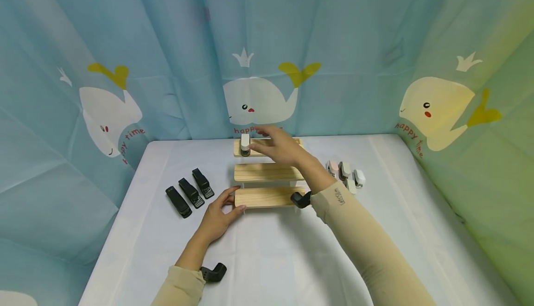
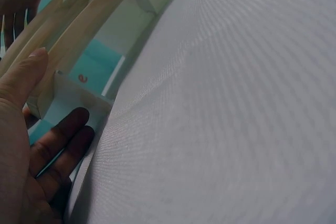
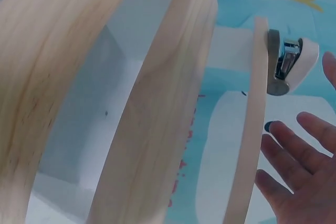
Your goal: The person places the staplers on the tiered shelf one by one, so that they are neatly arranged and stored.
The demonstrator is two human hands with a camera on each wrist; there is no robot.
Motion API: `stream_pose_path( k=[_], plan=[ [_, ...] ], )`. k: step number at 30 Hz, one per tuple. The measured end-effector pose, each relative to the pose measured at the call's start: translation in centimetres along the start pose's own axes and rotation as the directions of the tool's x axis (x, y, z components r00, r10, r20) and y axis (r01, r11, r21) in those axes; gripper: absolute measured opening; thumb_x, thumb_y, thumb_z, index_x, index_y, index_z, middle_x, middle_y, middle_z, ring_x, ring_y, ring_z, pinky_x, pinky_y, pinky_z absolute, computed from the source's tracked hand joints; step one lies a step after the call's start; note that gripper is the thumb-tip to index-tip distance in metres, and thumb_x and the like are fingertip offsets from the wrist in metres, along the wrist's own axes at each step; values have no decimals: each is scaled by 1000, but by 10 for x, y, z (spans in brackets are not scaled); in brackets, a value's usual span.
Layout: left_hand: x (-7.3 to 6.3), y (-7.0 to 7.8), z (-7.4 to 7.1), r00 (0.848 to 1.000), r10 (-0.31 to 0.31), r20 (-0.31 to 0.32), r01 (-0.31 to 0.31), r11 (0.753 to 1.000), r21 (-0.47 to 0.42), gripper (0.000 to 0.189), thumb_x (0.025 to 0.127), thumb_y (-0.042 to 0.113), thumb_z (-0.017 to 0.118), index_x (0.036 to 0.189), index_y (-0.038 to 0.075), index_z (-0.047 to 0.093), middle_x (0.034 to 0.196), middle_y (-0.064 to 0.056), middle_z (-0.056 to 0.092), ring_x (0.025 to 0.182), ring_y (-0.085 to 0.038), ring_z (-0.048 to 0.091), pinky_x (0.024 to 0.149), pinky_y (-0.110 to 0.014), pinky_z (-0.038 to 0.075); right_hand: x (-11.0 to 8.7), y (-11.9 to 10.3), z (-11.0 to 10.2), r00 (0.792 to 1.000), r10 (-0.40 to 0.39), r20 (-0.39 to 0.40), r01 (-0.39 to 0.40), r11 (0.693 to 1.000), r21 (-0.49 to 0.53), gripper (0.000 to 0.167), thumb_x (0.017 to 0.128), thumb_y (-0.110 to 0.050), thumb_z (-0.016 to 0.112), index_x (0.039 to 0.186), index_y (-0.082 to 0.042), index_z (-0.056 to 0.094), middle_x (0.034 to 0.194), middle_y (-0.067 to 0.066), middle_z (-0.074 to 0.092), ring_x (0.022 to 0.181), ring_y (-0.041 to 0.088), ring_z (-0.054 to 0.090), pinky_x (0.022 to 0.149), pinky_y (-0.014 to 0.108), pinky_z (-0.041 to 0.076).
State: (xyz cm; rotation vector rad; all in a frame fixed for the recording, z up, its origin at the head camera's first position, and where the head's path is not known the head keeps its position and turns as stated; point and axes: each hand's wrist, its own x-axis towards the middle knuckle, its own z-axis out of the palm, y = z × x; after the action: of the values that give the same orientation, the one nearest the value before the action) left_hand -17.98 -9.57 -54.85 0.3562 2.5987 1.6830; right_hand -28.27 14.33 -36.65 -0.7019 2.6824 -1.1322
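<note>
A three-step wooden shelf rack (image 1: 269,172) with clear supports stands mid-table. On the left end of its top board sits a small white stapler (image 1: 245,143), its dark base down on the wood. Just right of that stapler my right hand (image 1: 278,147) hovers over the top board, fingers spread and holding nothing; the right wrist view shows a gap between hand and stapler (image 3: 304,66). My left hand (image 1: 217,220) grips the left end of the lowest board, thumb at the front edge and index finger at the back corner. Its lower fingers (image 2: 63,140) lie beside the clear side support.
Several black staplers (image 1: 178,201) lie in a slanted row left of the rack. To the right, several small pale staplers (image 1: 344,170) stand grouped, partly hidden by my right forearm. A blue whale-print curtain (image 1: 350,41) hangs right behind the white table (image 1: 267,259).
</note>
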Motion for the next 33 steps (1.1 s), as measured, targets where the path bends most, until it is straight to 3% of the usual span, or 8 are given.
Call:
stream_pose_path(
  k=[10,16,22,29,33],
  plan=[
    [1,-1,0,1000,-3,6,3,1000,-11,67,90,43,81,150,38,51,115,7,75,116,-18,68,111,-55,42,-8,11,-12,1000,17,-25,-17,1000,14,71,102,-55,60,160,-21,38,163,8,42,149,32,44,116,50,44],
    [1,0,-1,1000,-4,7,4,1000,-11,66,90,42,81,149,39,52,115,6,75,116,-18,69,110,-54,43,-14,21,-21,999,23,-26,-22,999,30,69,102,-51,61,160,-22,38,162,12,41,148,38,45,114,53,46],
    [2,0,-1,1000,1,10,-1,1000,-5,66,90,42,80,149,40,51,116,7,75,117,-18,69,110,-54,44,-20,28,-27,999,26,-37,-25,1000,14,66,103,-48,61,159,-20,40,161,14,42,150,35,41,117,51,43],
    [2,0,-1,1000,3,11,-3,1000,-5,66,90,42,80,150,38,51,117,7,74,117,-18,68,110,-55,44,-30,34,-34,998,43,-43,-42,999,24,66,103,-44,63,159,-19,38,161,17,41,141,37,54,113,51,47],
    [2,0,-2,1000,8,8,-8,1000,1,66,90,42,80,150,37,51,116,6,74,117,-19,69,109,-55,45,-35,40,-39,997,53,-62,-53,999,9,65,103,-43,63,159,-19,39,160,16,43,141,34,55,113,53,46]
  ],
)
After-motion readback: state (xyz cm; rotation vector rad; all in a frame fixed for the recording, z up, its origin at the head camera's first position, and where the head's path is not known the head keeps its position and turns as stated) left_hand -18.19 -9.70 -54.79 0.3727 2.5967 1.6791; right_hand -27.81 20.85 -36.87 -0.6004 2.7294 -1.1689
